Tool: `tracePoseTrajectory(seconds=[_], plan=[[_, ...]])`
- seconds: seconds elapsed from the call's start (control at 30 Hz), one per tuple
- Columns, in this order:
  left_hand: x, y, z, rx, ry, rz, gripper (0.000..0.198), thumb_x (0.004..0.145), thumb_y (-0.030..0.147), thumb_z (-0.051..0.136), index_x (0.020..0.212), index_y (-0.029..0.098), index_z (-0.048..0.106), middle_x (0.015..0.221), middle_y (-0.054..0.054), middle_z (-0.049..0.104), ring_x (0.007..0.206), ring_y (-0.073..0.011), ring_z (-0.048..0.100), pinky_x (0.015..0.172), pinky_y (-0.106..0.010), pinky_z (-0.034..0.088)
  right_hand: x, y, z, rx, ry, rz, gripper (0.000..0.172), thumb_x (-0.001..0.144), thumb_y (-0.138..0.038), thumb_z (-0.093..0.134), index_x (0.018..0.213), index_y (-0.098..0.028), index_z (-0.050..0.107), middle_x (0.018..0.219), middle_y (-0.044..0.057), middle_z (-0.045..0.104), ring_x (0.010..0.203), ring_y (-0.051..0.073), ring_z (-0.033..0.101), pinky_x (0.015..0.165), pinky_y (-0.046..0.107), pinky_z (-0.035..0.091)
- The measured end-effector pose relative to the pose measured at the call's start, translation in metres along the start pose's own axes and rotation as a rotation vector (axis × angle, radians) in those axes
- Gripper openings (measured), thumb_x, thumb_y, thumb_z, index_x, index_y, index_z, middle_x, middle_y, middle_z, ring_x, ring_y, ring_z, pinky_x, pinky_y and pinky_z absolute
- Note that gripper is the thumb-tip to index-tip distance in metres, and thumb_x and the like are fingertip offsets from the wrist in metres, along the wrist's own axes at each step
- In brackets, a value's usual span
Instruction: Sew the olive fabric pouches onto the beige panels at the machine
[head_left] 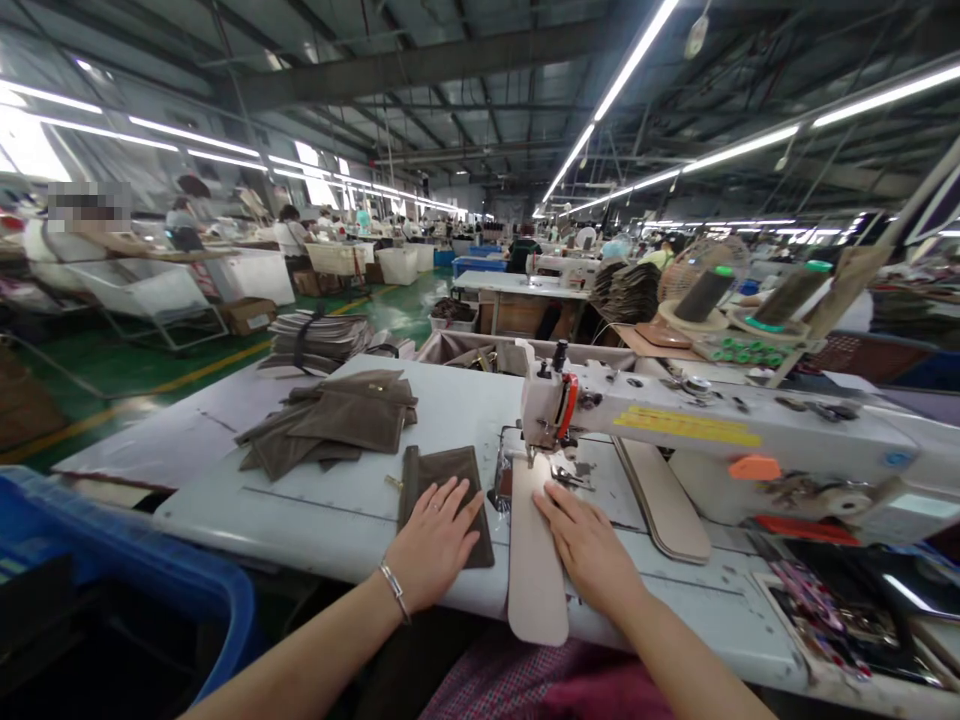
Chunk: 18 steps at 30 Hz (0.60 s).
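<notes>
My left hand (pixel 442 540) lies flat, fingers spread, on a dark brown-grey fabric piece (pixel 457 465) with a small brass-coloured fitting at its left edge. My right hand (pixel 581 530) rests with fingers stretched over the right edge of a long beige panel with rounded ends (pixel 536 570). The far end of that panel sits under the needle area of a white sewing machine (pixel 645 400); the near end juts past the table edge. Another stack of beige panels (pixel 667 500) lies to the right, beneath the machine arm. A pile of dark fabric pieces (pixel 345 415) spreads over the table's left side.
A blue bin (pixel 225 610) stands at the lower left. Behind the table is a bundled stack of pieces (pixel 319 340). Two thread cones (pixel 701 295) stand behind the machine. A tray of small tools (pixel 840 610) is at the right. Other people work farther back.
</notes>
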<state>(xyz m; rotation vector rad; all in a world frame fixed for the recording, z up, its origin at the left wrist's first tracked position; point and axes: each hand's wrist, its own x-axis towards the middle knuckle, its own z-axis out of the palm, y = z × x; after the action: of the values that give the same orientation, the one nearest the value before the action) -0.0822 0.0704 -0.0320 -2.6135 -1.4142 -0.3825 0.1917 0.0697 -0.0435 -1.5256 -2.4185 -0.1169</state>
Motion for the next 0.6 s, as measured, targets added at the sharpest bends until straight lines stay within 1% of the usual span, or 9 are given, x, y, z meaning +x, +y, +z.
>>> tracePoseTrajectory(seconds=[0.1,0.17,0.23,0.27,0.3,0.37,0.47,0.53,0.6], plan=[[-0.002,-0.003,-0.004,-0.038,-0.016,0.018,0.052,0.095,0.037,0.045,0.144,0.025,0.035,0.15,-0.009,0.035,0.14,-0.0277,0.03,0.114,-0.051,0.026,-0.001,0.0,0.0,0.001,-0.006,-0.008,0.051,0.095,-0.018,0.036,0.145,-0.031,0.034,0.15,0.002,0.033,0.136,0.02,0.031,0.106,0.041,0.033],[0.004,-0.012,-0.01,-0.098,-0.058,0.048,0.052,0.093,0.038,0.049,0.142,0.026,0.038,0.148,-0.008,0.039,0.138,-0.0269,0.033,0.113,-0.048,0.029,-0.001,0.001,0.0,0.012,-0.005,-0.015,0.051,0.095,-0.017,0.037,0.145,-0.03,0.034,0.15,0.003,0.033,0.135,0.022,0.032,0.105,0.043,0.034],[0.017,-0.026,-0.017,-0.194,-0.095,0.057,0.044,0.094,0.037,0.049,0.136,0.026,0.046,0.14,-0.005,0.049,0.13,-0.0217,0.044,0.11,-0.039,0.035,0.002,0.004,-0.001,0.031,-0.003,-0.027,0.05,0.095,-0.018,0.039,0.144,-0.03,0.036,0.148,0.004,0.037,0.132,0.024,0.035,0.103,0.044,0.035],[0.027,-0.034,-0.02,-0.237,-0.099,0.042,0.038,0.095,0.034,0.045,0.133,0.025,0.049,0.133,-0.004,0.055,0.125,-0.0187,0.049,0.107,-0.035,0.038,0.005,0.006,-0.002,0.042,-0.001,-0.037,0.049,0.095,-0.018,0.04,0.142,-0.031,0.039,0.145,0.005,0.04,0.13,0.024,0.038,0.102,0.044,0.036],[0.038,-0.043,-0.021,-0.265,-0.078,-0.004,0.034,0.097,0.03,0.041,0.128,0.023,0.053,0.127,-0.004,0.059,0.119,-0.0165,0.052,0.105,-0.032,0.039,0.008,0.009,-0.002,0.053,0.001,-0.05,0.047,0.095,-0.019,0.042,0.14,-0.031,0.042,0.142,0.005,0.044,0.127,0.024,0.041,0.101,0.044,0.037],[0.061,-0.059,-0.017,-0.257,-0.026,-0.1,0.03,0.098,0.026,0.038,0.12,0.018,0.057,0.121,-0.008,0.059,0.116,-0.0193,0.052,0.105,-0.036,0.037,0.014,0.014,-0.003,0.075,0.009,-0.074,0.043,0.094,-0.017,0.043,0.133,-0.032,0.049,0.135,0.004,0.05,0.122,0.024,0.045,0.1,0.043,0.038],[0.086,-0.072,0.001,-0.231,0.012,-0.212,0.019,0.09,0.027,0.052,0.101,0.014,0.06,0.112,-0.013,0.057,0.114,-0.028,0.048,0.1,-0.047,0.037,0.022,0.017,-0.003,0.096,0.032,-0.09,0.037,0.093,-0.013,0.042,0.123,-0.029,0.057,0.131,0.005,0.052,0.121,0.023,0.046,0.099,0.043,0.038],[0.093,-0.074,0.012,-0.25,0.016,-0.26,0.014,0.085,0.027,0.057,0.091,0.015,0.057,0.103,-0.012,0.057,0.107,-0.0287,0.05,0.095,-0.047,0.039,0.025,0.017,-0.003,0.104,0.047,-0.091,0.036,0.093,-0.012,0.042,0.121,-0.027,0.058,0.132,0.006,0.051,0.122,0.024,0.045,0.099,0.044,0.039],[0.092,-0.075,0.017,-0.302,0.002,-0.271,0.011,0.084,0.026,0.058,0.087,0.016,0.054,0.094,-0.008,0.057,0.097,-0.0256,0.052,0.089,-0.043,0.042,0.028,0.018,-0.003,0.113,0.056,-0.093,0.037,0.092,-0.011,0.042,0.122,-0.027,0.057,0.131,0.006,0.052,0.121,0.023,0.046,0.098,0.043,0.039]])
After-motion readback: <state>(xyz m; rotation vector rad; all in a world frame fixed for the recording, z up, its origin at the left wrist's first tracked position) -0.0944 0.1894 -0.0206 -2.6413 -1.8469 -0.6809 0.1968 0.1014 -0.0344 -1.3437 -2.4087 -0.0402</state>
